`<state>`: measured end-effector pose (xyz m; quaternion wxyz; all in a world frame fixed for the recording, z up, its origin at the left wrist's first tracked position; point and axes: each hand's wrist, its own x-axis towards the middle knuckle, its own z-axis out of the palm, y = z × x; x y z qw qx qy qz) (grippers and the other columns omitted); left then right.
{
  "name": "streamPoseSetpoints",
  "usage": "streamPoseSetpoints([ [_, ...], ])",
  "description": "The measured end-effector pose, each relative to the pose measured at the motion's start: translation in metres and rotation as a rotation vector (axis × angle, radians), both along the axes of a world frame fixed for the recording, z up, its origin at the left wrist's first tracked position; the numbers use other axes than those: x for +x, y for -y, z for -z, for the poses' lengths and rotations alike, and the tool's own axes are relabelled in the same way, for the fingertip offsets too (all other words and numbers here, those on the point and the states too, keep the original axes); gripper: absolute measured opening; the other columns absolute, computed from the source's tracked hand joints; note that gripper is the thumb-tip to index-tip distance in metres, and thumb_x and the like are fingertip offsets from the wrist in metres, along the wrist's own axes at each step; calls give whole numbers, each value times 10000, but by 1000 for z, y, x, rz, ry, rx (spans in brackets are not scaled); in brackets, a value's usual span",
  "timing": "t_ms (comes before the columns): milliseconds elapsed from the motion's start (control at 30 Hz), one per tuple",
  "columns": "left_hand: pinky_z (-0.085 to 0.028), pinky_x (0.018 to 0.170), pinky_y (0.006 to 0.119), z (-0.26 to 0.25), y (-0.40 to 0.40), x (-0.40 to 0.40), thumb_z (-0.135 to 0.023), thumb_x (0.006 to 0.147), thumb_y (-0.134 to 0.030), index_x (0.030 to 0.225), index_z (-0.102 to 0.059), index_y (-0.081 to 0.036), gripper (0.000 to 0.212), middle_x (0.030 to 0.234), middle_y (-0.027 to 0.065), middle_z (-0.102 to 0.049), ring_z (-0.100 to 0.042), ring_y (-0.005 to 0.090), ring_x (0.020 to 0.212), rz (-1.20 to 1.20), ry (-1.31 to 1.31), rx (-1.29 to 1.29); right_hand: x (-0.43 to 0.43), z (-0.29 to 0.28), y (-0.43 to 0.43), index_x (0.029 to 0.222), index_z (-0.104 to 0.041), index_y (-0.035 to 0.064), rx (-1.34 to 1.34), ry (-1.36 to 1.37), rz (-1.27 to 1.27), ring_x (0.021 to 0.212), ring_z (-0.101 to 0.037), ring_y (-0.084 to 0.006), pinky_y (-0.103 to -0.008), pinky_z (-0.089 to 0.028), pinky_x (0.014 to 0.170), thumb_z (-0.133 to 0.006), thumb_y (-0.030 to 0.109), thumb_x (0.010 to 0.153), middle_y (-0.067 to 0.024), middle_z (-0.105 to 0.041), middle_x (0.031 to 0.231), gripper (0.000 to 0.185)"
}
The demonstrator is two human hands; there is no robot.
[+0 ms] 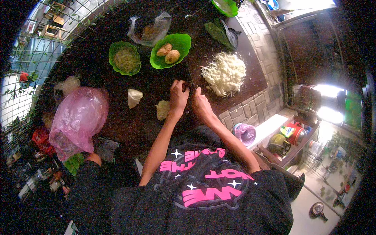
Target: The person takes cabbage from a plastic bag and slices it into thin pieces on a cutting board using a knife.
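On the dark table my left hand [179, 95] has its fingers curled around something small and dark that I cannot make out. Close to its right, my right hand [202, 102] is closed on the handle of what looks like a knife, its dark blade [191, 77] hard to see. A heap of shredded white vegetable [224, 74] lies beyond my right hand. Two pale pieces, perhaps cabbage [134, 98], lie left of my left hand, the nearer one [162, 110] beside my wrist. Ahead stands a green leaf-shaped bowl [183, 44] with two brownish roundish pieces; another green bowl [111, 55] holds shredded food.
A pink plastic bag [82, 114] bulges at the left, near another person's arm [94, 159]. A clear plastic bag [163, 23] and a green leafy bundle [217, 32] lie at the far side. A purple basket [245, 134] stands at the right, beyond the patterned tabletop edge.
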<state>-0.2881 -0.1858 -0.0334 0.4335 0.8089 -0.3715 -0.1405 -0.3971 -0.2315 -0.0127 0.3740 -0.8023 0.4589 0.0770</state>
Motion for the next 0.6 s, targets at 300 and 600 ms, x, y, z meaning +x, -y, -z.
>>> streamPoseSetpoints([
  [300,-475,760,443,9,0,1,-644,765,-23,882,-598,24,134,909,196,-586,-578,391,861,-2,18,-25,6,-4,1,1075,-340,-82,-2,-5,20,807,-622,-508,-564,-492,667,-462,44,864,-370,-604,798,274],
  [600,-471,776,447,8,-2,3,-639,756,-15,902,-591,25,159,923,196,-584,-572,399,876,38,-53,9,3,8,-5,1213,-312,-95,-72,-55,-23,756,-648,-473,-540,-536,634,-478,69,861,-322,-636,789,422],
])
